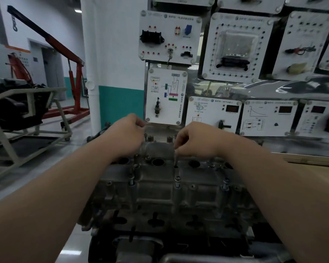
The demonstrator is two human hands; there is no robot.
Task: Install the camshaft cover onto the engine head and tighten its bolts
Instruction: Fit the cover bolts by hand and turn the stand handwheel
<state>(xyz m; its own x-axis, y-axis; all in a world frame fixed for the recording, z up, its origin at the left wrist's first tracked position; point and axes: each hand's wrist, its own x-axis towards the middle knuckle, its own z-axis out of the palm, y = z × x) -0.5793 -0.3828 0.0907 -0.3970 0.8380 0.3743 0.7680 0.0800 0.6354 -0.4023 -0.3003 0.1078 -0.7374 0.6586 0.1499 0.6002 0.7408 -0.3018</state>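
Pinching a bolt [175,158] upright in the right hand [196,142], tip at a hole near the far edge of the camshaft cover [156,188]. Curling the left hand [128,133] just left of it, centre frame; cannot tell whether gripping anything. Noting camshaft cover sitting on engine head [156,222], lower centre, other bolts [131,180] standing in it.

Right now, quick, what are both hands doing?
Left hand: fingers curled; whether it holds anything cannot be told.
Right hand: closed, pinching a bolt.
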